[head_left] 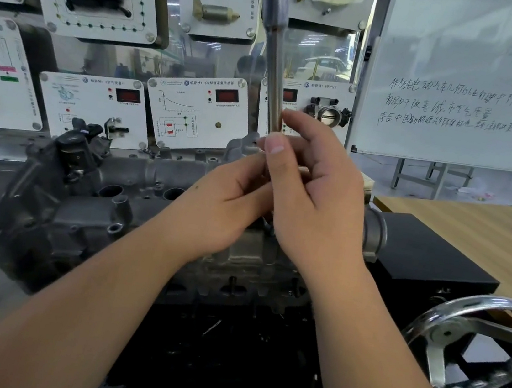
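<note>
A long steel rod tool (275, 61) with a thick cylindrical head at its top stands nearly upright in the middle of the head view. Both hands hold its lower end. My right hand (310, 198) wraps its fingers and thumb round the shaft. From the left, my left hand (223, 209) curls its fingers against the same stretch, just below the right thumb. The tool's lower tip is hidden behind the hands. Under them lies a grey engine cylinder head (87, 213) on a stand.
A chrome handwheel (469, 349) sticks out at the lower right. A black box (430, 254) sits on a wooden table (474, 224) to the right. Training panels (193, 112) with displays line the back, and a whiteboard (466, 92) with handwriting stands at the right rear.
</note>
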Tool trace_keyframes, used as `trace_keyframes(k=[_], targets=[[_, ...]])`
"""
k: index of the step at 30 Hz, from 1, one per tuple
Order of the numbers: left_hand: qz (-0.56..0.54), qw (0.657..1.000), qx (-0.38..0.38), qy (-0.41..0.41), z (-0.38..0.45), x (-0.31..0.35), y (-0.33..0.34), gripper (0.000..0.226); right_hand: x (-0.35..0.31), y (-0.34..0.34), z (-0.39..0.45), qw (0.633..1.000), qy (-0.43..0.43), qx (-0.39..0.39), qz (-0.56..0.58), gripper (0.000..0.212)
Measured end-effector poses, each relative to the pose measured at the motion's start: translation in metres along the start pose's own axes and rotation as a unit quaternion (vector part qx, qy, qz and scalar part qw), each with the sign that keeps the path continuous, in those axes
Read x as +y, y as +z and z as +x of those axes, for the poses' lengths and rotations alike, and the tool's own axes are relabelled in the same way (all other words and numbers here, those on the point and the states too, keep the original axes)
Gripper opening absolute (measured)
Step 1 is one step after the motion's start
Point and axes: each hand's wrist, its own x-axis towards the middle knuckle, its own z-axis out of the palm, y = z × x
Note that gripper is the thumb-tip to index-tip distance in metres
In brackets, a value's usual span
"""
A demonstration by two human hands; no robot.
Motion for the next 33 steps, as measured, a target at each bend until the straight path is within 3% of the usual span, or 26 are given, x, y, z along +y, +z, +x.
trace_keyframes(k=[7,11,15,18,20,27,29,33], targets=[[-0.025,0.999,0.03,-0.003,0.0,-0.003,-0.001,0.035,0.003,-0.004,0.001,1.0,-0.005,0.0,0.002,0.043],[-0.059,0.993,0.102,-0.031,0.001,-0.006,-0.004,0.021,0.002,-0.016,0.004,0.999,0.004,-0.012,-0.045,0.018],[-0.085,0.981,0.154,-0.086,0.004,-0.01,-0.003,0.026,0.002,-0.035,0.011,0.972,0.07,-0.156,-0.158,0.021],[-0.098,0.974,0.171,-0.115,0.006,-0.01,-0.003,0.025,0.0,-0.04,0.01,0.904,0.091,-0.303,-0.286,0.027],[-0.093,0.973,0.176,-0.12,0.007,-0.01,-0.004,0.024,-0.002,-0.038,0.007,0.874,0.089,-0.342,-0.333,0.021],[-0.075,0.971,0.189,-0.127,0.01,-0.013,-0.004,0.018,-0.004,-0.035,0.01,0.869,0.065,-0.34,-0.354,0.024],[-0.059,0.971,0.191,-0.135,0.012,-0.016,-0.004,0.019,-0.008,-0.035,0.015,0.887,0.059,-0.315,-0.332,0.027],[0.004,0.975,0.181,-0.127,0.013,-0.015,-0.004,0.029,-0.024,-0.04,0.033,0.941,0.042,-0.191,-0.276,0.03]])
